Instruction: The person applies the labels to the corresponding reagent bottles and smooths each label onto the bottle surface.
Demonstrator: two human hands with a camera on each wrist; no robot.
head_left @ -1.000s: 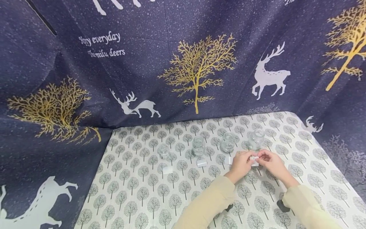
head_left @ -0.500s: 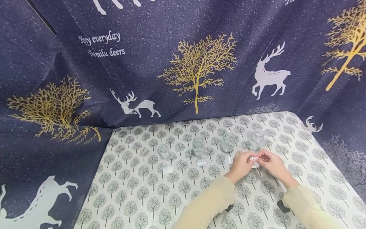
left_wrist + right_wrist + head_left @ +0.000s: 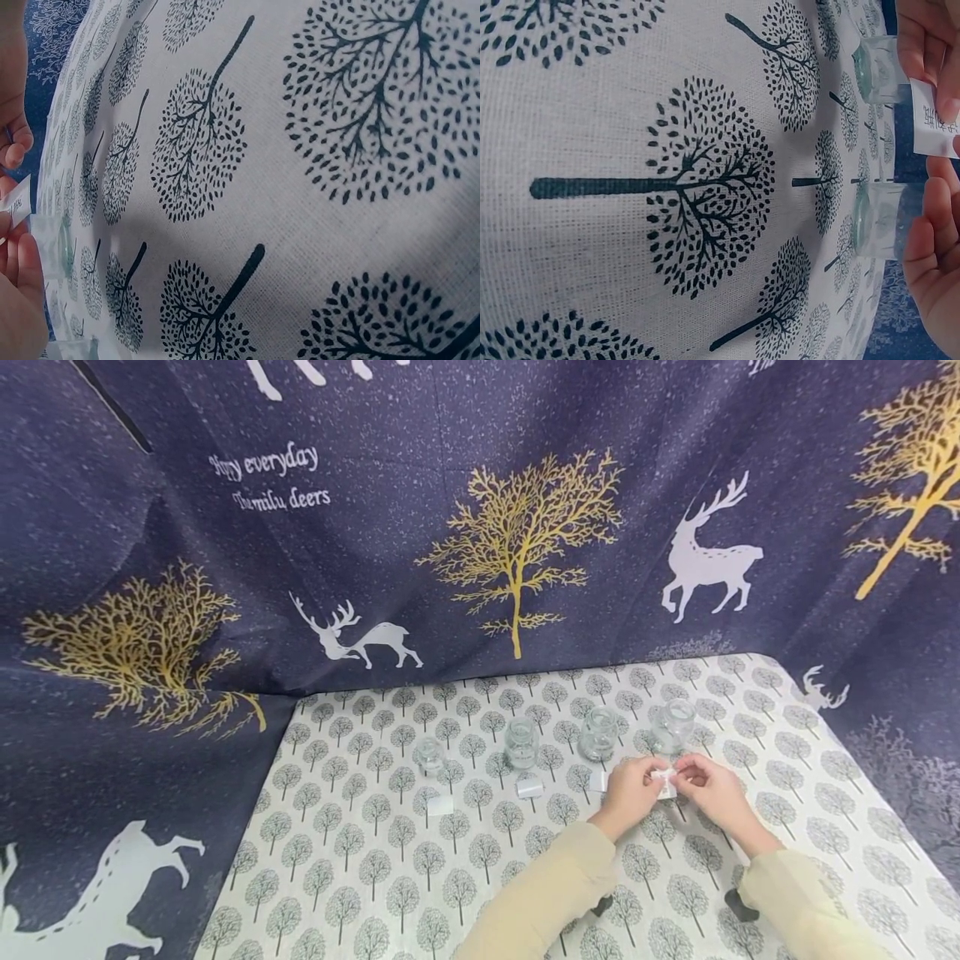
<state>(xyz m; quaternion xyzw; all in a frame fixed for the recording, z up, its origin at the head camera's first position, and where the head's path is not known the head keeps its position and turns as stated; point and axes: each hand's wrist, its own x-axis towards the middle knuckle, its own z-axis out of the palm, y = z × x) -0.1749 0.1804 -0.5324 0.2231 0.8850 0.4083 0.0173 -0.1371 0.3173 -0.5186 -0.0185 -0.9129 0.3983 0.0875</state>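
A small white paper label [image 3: 927,124] with printed characters is held up between both hands. My left hand [image 3: 632,787] pinches it from the left side, with its thumb over the print in the right wrist view. My right hand [image 3: 712,789] has thumb and forefinger at its other edge, pinching there. Just beyond the hands stands a round clear glass jar [image 3: 672,725]. Another white slip [image 3: 597,781] lies on the cloth beside my left hand. In the left wrist view both hands show only at the left edge, with the label between them.
More clear jars stand in a row to the left: a glass jar [image 3: 598,733], a similar jar [image 3: 521,743] and a smaller jar [image 3: 430,755]. White slips [image 3: 528,787] lie in front of them. A tree-print cloth [image 3: 360,860] covers the table; a dark curtain [image 3: 450,527] hangs behind.
The label has shifted slightly between the fingertips and shows a little more white face. Both hands stay almost in place near the rightmost jar.
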